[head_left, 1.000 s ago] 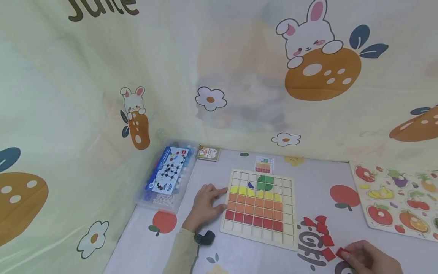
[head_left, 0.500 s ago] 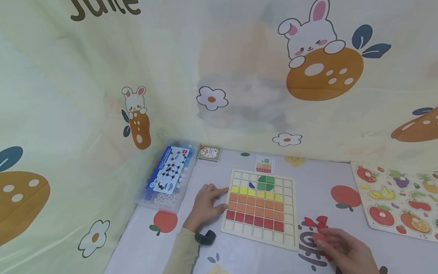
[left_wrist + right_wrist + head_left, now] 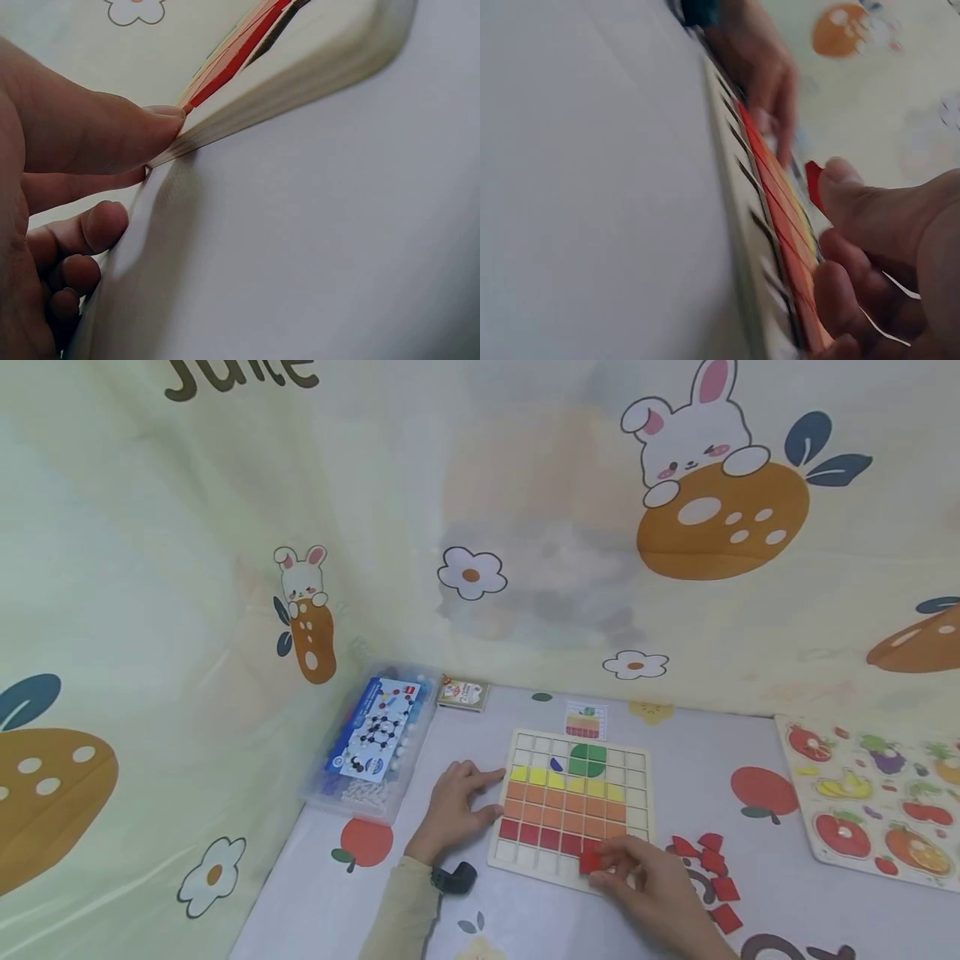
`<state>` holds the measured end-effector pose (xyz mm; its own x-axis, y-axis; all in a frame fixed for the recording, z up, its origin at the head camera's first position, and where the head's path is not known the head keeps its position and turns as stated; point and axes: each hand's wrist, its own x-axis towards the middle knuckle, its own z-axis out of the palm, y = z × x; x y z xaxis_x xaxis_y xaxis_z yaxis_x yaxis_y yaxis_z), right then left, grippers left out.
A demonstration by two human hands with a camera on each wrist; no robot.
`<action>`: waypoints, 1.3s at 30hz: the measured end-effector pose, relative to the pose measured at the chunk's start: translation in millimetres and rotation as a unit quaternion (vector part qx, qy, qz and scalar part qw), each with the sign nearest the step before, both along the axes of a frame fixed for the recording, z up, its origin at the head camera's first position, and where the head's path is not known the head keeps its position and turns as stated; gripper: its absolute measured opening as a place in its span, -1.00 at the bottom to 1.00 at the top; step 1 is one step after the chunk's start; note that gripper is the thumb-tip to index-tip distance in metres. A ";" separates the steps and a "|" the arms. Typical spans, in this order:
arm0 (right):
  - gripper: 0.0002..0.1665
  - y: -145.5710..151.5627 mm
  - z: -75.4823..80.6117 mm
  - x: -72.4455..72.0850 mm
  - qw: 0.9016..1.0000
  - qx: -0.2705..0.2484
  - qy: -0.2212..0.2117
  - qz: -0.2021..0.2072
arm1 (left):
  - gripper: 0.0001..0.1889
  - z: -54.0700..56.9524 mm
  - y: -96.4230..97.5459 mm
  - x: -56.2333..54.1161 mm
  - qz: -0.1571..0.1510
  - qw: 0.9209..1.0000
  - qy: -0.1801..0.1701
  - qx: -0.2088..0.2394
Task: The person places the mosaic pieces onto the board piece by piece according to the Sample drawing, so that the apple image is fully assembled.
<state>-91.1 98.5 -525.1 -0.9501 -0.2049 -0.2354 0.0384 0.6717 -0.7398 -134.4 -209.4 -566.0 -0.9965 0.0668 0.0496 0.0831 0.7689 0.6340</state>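
A square wooden grid board (image 3: pixel 637 799) lies on the table. Its cells hold a row of red tiles (image 3: pixel 528 833), orange tiles (image 3: pixel 555 818), yellow tiles (image 3: pixel 538 777), green rounded pieces (image 3: pixel 588 761) and one small blue piece (image 3: pixel 556 764). My left hand (image 3: pixel 448 810) touches the board's left edge with index finger and thumb; up close, the thumb (image 3: pixel 105 131) presses at the edge. Over the lower part of the board, my right hand (image 3: pixel 654 892) pinches a red tile (image 3: pixel 590 861) just below the red row. The same tile shows at the thumb tip in the right wrist view.
Several loose red pieces (image 3: pixel 725 889) lie right of the board. Behind it is a small picture card (image 3: pixel 587 722). A clear plastic box (image 3: pixel 375 735) and a little box (image 3: pixel 463 693) stand at the back left. A fruit puzzle board (image 3: pixel 855 789) lies at the right.
My right hand has carried a red tile leftward from beside the loose pieces to over the board's lower rows. The left hand stays at the board's edge.
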 end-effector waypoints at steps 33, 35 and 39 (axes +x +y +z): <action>-0.70 -104.1 -12.8 -4.4 0.984 0.083 0.135 0.088 | -0.41 -1.0 -1.1 -2.4 -0.009 1.000 0.026 -0.013; -0.69 -104.3 -13.6 -4.2 0.983 0.082 0.134 0.090 | -0.41 -0.2 -1.3 -2.2 -0.008 1.000 0.027 -0.013; -0.67 -104.0 -13.9 -4.1 0.984 0.081 0.132 0.090 | -0.42 1.2 -1.0 -1.6 -0.011 0.999 0.031 -0.013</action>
